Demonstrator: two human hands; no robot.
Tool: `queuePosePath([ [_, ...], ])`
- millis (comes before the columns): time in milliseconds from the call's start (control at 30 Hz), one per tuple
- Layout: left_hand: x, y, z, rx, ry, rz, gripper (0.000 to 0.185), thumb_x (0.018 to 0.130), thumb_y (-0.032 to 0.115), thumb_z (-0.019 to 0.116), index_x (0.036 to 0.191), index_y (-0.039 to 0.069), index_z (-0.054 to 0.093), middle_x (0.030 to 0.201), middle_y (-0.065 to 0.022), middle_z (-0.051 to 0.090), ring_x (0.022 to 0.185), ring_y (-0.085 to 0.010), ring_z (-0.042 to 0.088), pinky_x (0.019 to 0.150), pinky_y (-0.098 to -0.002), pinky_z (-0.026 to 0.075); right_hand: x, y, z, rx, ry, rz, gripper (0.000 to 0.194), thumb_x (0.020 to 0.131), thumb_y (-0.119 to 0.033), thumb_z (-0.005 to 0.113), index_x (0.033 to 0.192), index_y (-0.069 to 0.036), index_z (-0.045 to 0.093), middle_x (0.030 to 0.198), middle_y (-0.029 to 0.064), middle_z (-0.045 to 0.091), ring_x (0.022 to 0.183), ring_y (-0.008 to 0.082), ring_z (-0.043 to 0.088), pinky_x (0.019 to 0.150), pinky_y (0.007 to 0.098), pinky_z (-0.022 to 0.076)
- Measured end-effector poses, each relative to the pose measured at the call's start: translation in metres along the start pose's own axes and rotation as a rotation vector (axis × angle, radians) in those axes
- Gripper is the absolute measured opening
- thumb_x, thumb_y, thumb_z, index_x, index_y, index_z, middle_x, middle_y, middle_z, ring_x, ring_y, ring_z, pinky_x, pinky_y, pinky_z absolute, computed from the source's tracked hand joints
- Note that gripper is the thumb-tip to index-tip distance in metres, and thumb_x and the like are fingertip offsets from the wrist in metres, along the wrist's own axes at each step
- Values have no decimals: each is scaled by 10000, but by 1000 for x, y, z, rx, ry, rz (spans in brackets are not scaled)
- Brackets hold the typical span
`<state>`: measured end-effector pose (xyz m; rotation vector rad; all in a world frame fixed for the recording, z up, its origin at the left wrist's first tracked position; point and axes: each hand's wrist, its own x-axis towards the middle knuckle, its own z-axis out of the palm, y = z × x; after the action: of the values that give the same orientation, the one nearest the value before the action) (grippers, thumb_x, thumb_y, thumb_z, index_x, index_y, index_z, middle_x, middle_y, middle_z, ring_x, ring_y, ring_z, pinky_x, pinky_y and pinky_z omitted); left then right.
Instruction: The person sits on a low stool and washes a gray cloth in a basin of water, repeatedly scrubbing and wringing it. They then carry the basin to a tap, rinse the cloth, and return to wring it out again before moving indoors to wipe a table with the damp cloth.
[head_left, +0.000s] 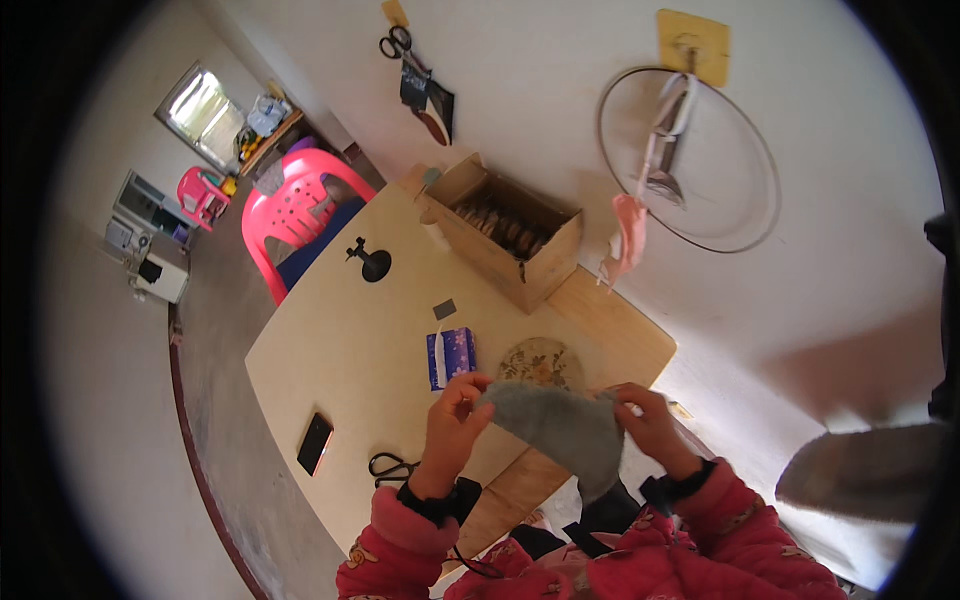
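A curved piece of grey-green fabric (559, 427) is stretched between my two hands, over the near edge of the table. My left hand (456, 424) pinches its left corner between thumb and fingers. At the opposite corner, my right hand (651, 420) grips the cloth, and its lower part hangs down in front of my lap. Just beyond the cloth lies a round, flower-patterned mat or plate (541, 358), partly covered by it. Black-handled scissors (390, 466) rest by my left wrist, their blades hidden behind the arm.
On the table (360, 352) are a blue tissue box (452, 356), a small grey card (445, 309), a black stand (375, 264), a smartphone (315, 442) and an open cardboard box (517, 255) against the wall. A pink plastic chair (296, 202) stands past the far-left edge.
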<state>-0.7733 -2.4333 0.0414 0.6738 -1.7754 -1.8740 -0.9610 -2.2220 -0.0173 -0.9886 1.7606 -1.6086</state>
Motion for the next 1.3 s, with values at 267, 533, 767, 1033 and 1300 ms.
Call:
queuePosePath([
  [267,-3,54,-7,-20,26,36,114,797,-29,580,822,33,488,963,-118,611,891,-150,541,825,-293,426,22,-95,-68,-128,-225,-221,145,698,33,667,702,-5,527,947,170,656,825,267,640,697,314,487],
  [533,51,70,0,40,-33,35,136,820,67,655,794,48,523,693,49,493,598,-26,417,526,-185,343,54,-42,3,318,138,-137,180,876,-172,567,953,-14,606,868,94,642,774,163,595,692,267,495],
  [767,51,3,-12,-9,19,-87,174,810,135,664,748,43,529,652,39,496,585,-40,421,510,-205,334,-25,-68,99,1333,-110,530,467,924,-196,508,1331,7,397,1297,129,501,1129,211,529,1005,346,400],
  [1033,39,24,-16,29,-154,-74,171,852,194,627,811,36,574,726,15,561,660,-51,484,574,-222,392,-13,-87,104,-6,-260,-124,556,847,-203,633,1330,-42,412,1322,108,467,1200,213,465,1013,324,368],
  [1300,35,-62,-65,729,263,25,352,807,277,630,1037,21,558,1015,-158,590,948,-306,553,761,-413,466,-11,-98,44,280,73,-23,399,781,-129,666,1155,-47,556,1190,93,539,1080,226,508,935,317,413],
])
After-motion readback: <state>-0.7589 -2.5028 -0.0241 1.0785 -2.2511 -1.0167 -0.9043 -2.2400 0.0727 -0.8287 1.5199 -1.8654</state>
